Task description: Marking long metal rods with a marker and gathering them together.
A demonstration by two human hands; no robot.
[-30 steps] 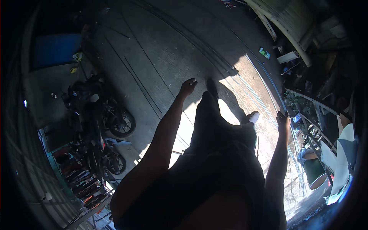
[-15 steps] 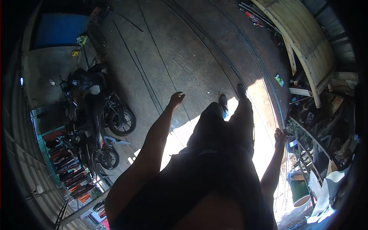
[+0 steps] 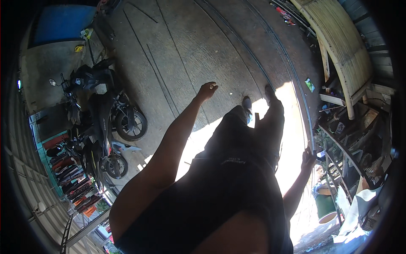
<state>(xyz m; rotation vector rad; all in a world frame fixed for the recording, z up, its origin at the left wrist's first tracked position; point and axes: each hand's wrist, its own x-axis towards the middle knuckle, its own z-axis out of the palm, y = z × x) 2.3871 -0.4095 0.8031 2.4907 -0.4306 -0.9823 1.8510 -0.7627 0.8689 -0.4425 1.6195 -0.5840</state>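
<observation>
My left hand (image 3: 207, 91) is held out over the concrete floor, ahead of my body. Its fingers are curled together, and a small pale spot shows at the fingertips; whether that is a held thing I cannot tell. Low on my right side hangs my right hand (image 3: 308, 160), fingers stretched and a little apart, with nothing seen in it. Nearest to it in the picture are a blue hose-like line (image 3: 307, 122) along the floor and a small pale object (image 3: 321, 154). My shoes (image 3: 247, 103) show below my dark trousers (image 3: 234, 139).
Parked motorcycles (image 3: 103, 114) stand at the left, beside hanging clothes (image 3: 78, 186). On the right are a bamboo structure (image 3: 338, 38), piled scrap (image 3: 359, 139) and a green bucket (image 3: 325, 205). Long dark rods (image 3: 163, 80) lie across the floor. Sunlight falls around my legs.
My left hand has swung forward and slightly right. My right hand has dropped back a little. My legs have shifted in stride, and the motorcycles sit slightly further left in view.
</observation>
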